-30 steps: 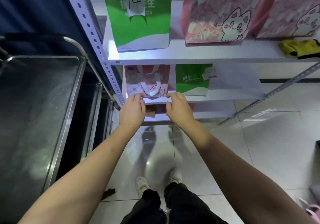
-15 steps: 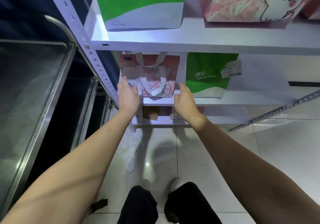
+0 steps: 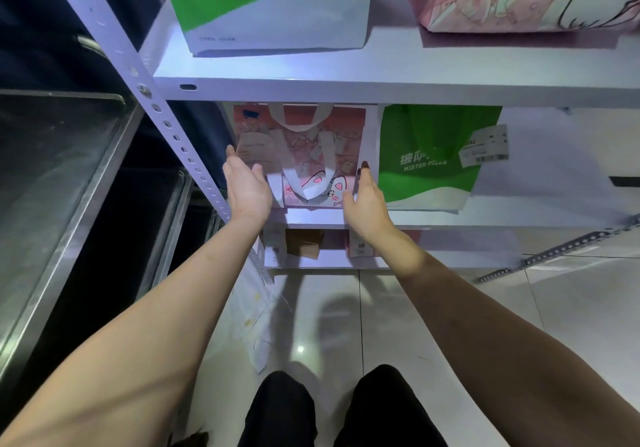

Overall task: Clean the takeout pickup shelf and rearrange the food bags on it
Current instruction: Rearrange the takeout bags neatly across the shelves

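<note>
Hands flank pink bag beside green bag.

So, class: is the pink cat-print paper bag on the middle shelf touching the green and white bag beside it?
Cannot tell. In the head view the pink cat-print paper bag overlaps the green and white bag; no gap or contact shows.

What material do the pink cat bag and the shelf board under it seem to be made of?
Pink cat bag: probably coated paper or thin non-woven fabric; flat printed panels, soft white ribbon-like handles, slight sheen. The picture leaves it open.

Shelf board: seems painted metal; thin folded front edge, smooth pale finish, held by a perforated steel upright.
</note>
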The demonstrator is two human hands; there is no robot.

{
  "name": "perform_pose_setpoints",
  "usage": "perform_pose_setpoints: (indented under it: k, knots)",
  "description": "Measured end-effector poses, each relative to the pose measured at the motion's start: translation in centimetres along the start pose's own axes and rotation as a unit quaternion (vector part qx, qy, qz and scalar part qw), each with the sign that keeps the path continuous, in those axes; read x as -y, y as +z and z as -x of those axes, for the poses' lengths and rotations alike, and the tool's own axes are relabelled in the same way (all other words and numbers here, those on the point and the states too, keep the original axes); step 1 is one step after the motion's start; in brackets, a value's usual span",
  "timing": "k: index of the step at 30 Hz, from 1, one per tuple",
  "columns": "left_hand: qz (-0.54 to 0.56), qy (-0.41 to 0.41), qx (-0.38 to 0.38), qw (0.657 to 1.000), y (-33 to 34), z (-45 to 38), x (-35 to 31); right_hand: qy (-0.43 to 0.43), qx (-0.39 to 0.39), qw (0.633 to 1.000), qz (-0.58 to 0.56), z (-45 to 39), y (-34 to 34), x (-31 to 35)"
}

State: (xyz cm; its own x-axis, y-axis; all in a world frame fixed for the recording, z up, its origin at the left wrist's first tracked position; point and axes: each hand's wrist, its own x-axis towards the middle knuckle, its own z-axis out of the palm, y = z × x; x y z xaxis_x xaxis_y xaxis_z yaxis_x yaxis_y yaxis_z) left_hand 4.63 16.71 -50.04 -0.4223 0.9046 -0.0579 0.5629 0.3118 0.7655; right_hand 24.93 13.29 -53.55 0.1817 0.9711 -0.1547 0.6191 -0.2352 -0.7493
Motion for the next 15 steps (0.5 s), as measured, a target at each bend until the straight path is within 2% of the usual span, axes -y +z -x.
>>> perform_pose_setpoints:
  k: [8, 15]
  knots:
    - [-0.043, 0.007, 0.0, 0.999, -0.4, 0.0, 0.5, -0.005, -0.016, 1.0, -0.009, -0.3, 0.4, -0.1]
    - [-0.055, -0.003, 0.017, 0.998, -2.7, 3.8, 0.1, 0.005, 0.018, 0.999, -0.043, 2.1, -0.7, 0.6]
